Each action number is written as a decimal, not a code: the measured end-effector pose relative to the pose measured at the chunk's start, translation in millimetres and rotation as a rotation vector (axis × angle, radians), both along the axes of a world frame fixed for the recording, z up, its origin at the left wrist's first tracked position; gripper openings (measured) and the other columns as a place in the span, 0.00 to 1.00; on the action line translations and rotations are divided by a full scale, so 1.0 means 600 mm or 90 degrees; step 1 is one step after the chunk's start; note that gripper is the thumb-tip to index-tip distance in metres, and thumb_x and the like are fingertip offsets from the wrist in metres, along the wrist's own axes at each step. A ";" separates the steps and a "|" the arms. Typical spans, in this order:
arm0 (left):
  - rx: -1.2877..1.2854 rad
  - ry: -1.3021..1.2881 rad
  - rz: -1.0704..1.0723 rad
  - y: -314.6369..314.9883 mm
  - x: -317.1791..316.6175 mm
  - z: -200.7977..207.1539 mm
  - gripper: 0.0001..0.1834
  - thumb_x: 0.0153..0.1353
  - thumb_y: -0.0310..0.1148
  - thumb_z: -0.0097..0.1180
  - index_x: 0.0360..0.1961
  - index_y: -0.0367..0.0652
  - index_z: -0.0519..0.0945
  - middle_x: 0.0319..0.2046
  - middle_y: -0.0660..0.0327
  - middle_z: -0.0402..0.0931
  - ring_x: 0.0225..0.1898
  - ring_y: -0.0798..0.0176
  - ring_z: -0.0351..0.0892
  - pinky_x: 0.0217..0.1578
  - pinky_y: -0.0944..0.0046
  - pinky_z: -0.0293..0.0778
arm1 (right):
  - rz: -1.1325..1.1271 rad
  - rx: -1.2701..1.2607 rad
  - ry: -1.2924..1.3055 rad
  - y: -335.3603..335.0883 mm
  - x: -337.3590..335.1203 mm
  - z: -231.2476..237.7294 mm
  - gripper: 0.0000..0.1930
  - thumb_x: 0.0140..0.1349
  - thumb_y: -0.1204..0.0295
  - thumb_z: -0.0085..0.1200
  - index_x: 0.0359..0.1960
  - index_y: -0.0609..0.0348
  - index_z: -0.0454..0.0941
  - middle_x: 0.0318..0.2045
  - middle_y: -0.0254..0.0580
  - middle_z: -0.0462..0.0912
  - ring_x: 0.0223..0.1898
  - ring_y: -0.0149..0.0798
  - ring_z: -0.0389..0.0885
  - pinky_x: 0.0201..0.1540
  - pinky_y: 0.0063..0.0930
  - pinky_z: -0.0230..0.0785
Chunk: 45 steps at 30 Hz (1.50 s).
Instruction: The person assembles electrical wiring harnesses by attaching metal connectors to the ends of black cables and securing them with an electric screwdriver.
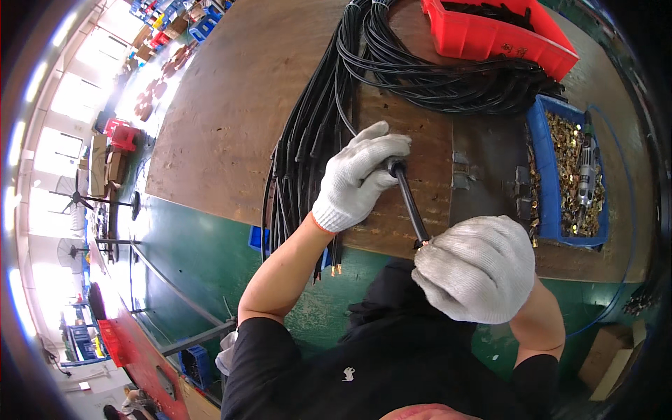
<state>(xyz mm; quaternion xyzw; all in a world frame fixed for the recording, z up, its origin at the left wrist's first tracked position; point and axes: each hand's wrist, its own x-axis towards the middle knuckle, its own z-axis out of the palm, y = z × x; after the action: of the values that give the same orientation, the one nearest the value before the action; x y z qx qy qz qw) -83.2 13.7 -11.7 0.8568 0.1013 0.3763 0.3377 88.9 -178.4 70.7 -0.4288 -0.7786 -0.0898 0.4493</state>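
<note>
My left hand (365, 175), in a white knit glove, is closed around a black cable (409, 199). From that hand the cable slants down toward my body, and a dark round piece shows at my thumb. A bit of copper color shows at the cable's lower end, where my right hand (477, 269), also gloved, meets it with curled fingers. Its fingertips are hidden behind the back of the glove. Left of my left hand, a bundle of black cables (304, 133) hangs over the table's near edge, several with metal terminals at their ends.
Coiled cables (448, 84) lie across the back of the wooden table (231, 91). A red bin (490, 38) with black parts stands behind them. At right, a blue bin (553, 175) holds small brass-colored terminals and a metal tool (586, 175). A blue hose (630, 210) curves past it.
</note>
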 end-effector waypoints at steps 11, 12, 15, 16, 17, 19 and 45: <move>-0.107 0.008 0.085 -0.027 0.014 -0.029 0.24 0.59 0.12 0.54 0.58 0.36 0.82 0.52 0.47 0.87 0.63 0.42 0.84 0.67 0.51 0.77 | 0.002 -0.078 -0.168 0.040 -0.017 0.007 0.20 0.51 0.71 0.73 0.47 0.46 0.83 0.38 0.36 0.82 0.34 0.43 0.86 0.36 0.38 0.82; -0.137 -0.010 0.071 -0.025 0.015 -0.034 0.24 0.60 0.12 0.55 0.58 0.35 0.81 0.50 0.47 0.87 0.60 0.42 0.86 0.67 0.51 0.76 | 0.010 -0.068 -0.175 0.046 -0.016 0.006 0.19 0.51 0.71 0.71 0.46 0.49 0.84 0.37 0.37 0.83 0.34 0.42 0.86 0.35 0.36 0.81; -0.220 -0.017 0.062 -0.025 0.012 -0.030 0.22 0.63 0.13 0.55 0.58 0.35 0.80 0.45 0.47 0.86 0.52 0.44 0.90 0.69 0.51 0.75 | 0.039 -0.085 -0.178 0.061 -0.014 0.005 0.19 0.50 0.69 0.70 0.47 0.51 0.86 0.37 0.38 0.84 0.35 0.41 0.87 0.35 0.34 0.81; -0.248 -0.026 0.047 -0.022 0.010 -0.035 0.22 0.64 0.14 0.56 0.59 0.36 0.80 0.42 0.47 0.85 0.46 0.47 0.91 0.70 0.52 0.74 | 0.042 -0.101 -0.183 0.066 -0.015 0.007 0.20 0.50 0.69 0.71 0.47 0.51 0.86 0.38 0.39 0.84 0.35 0.41 0.87 0.35 0.34 0.82; -0.254 -0.034 0.053 -0.021 0.010 -0.038 0.22 0.64 0.14 0.56 0.59 0.36 0.80 0.42 0.47 0.85 0.46 0.47 0.91 0.70 0.52 0.74 | 0.044 -0.116 -0.188 0.072 -0.015 0.008 0.20 0.51 0.69 0.72 0.48 0.50 0.86 0.38 0.39 0.84 0.35 0.42 0.87 0.35 0.34 0.82; -0.255 -0.045 0.054 -0.020 0.012 -0.039 0.22 0.65 0.15 0.56 0.60 0.36 0.79 0.41 0.48 0.85 0.43 0.49 0.90 0.71 0.52 0.73 | 0.055 -0.119 -0.190 0.082 -0.015 0.006 0.20 0.51 0.69 0.73 0.48 0.50 0.86 0.37 0.39 0.84 0.35 0.42 0.87 0.35 0.34 0.82; -0.132 -0.014 0.074 -0.013 0.006 -0.035 0.36 0.47 0.25 0.80 0.60 0.42 0.81 0.42 0.58 0.86 0.46 0.51 0.86 0.51 0.54 0.79 | 0.040 -0.198 0.755 -0.024 0.080 -0.117 0.07 0.72 0.77 0.62 0.45 0.68 0.78 0.38 0.54 0.84 0.31 0.43 0.87 0.25 0.42 0.86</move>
<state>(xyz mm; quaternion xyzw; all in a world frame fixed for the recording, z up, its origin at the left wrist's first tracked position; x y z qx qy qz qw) -79.7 6.0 -32.6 0.8057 0.1853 0.3923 0.4032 136.8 -192.6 0.6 -0.4428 -0.4120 0.2920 0.7409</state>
